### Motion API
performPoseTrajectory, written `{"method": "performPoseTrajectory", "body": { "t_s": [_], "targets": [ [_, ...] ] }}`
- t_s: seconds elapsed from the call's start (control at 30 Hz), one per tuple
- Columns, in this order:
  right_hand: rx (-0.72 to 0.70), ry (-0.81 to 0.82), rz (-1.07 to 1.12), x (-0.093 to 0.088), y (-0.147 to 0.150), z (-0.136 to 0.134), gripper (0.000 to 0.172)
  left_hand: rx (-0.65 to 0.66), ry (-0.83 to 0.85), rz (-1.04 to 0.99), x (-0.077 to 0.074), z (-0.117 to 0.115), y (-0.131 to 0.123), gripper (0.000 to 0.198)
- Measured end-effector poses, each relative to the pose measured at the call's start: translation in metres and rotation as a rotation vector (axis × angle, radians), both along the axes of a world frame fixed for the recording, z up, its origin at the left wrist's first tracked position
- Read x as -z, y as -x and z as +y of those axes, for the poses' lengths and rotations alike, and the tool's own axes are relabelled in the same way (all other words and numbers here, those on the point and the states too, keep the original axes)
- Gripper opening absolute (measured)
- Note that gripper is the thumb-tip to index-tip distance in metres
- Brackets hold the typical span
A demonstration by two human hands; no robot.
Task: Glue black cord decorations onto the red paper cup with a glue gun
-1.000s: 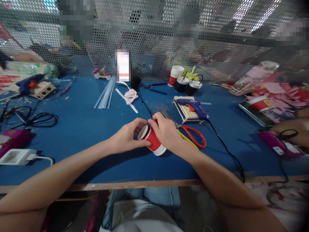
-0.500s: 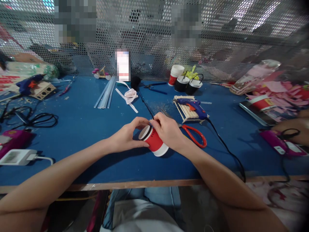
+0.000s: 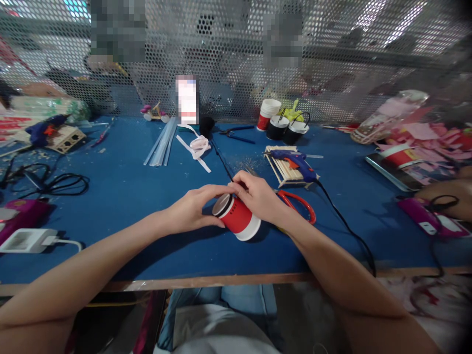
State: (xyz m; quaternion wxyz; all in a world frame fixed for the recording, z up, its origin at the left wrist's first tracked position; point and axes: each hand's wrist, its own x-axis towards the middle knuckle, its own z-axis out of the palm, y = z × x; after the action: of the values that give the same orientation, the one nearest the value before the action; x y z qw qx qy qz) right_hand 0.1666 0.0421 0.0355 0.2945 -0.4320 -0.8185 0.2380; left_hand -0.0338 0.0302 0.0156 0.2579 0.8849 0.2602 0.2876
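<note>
A red and white paper cup lies tilted between my hands, its narrower end towards the left. Black cord is wound around that end and runs back over the table to a black ball of cord. My left hand holds the cup's left end, thumb below and fingers over the top. Pinched at the cup's upper edge, my right hand grips the black cord, its palm resting along the cup. Red-handled scissors lie partly hidden behind my right forearm.
A blue glue gun rests on a small wooden stick rack, its cable trailing right. Behind stand paper cups, two wrapped black, near pliers. White ribbon and clear glue sticks lie ahead. Another person's hand is at right.
The cup has tilted and shifted slightly right. My left fingers have straightened across its top towards my right fingertips, and the left thumb has slid back a little.
</note>
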Motion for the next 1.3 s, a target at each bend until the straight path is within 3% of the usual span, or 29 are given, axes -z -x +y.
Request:
{"method": "performPoseTrajectory", "body": {
  "t_s": [0.13, 0.3, 0.7, 0.83, 0.97, 1.03, 1.1, 1.3],
  "targets": [
    [-0.066, 0.045, 0.072, 0.001, -0.001, 0.006, 0.018, 0.015, -0.078, 0.082, -0.005, 0.001, 0.000, 0.063],
    [-0.091, 0.096, 0.100, 0.004, -0.001, 0.010, 0.020, 0.014, -0.063, 0.101, -0.008, 0.001, 0.000, 0.059],
    [-0.008, 0.176, 0.120, 0.008, -0.002, 0.011, 0.023, -0.023, 0.047, 0.166, -0.017, -0.005, -0.001, 0.050],
    [0.136, 0.149, 0.151, -0.015, -0.017, 0.012, 0.028, -0.030, -0.010, 0.153, -0.017, -0.003, 0.000, 0.045],
    [0.454, -0.128, 0.048, -0.047, -0.054, 0.027, 0.027, -0.083, -0.047, 0.151, -0.012, 0.001, 0.003, 0.044],
    [0.653, -0.269, -0.112, -0.052, -0.079, 0.038, 0.025, -0.081, -0.060, 0.148, -0.010, 0.003, 0.004, 0.045],
    [0.743, -0.256, -0.323, -0.044, -0.102, 0.049, 0.022, -0.069, -0.072, 0.138, -0.010, 0.003, 0.004, 0.045],
    [0.640, -0.084, -0.623, -0.002, -0.136, 0.062, 0.022, -0.032, -0.047, 0.132, -0.014, 0.000, 0.003, 0.054]
  ]
}}
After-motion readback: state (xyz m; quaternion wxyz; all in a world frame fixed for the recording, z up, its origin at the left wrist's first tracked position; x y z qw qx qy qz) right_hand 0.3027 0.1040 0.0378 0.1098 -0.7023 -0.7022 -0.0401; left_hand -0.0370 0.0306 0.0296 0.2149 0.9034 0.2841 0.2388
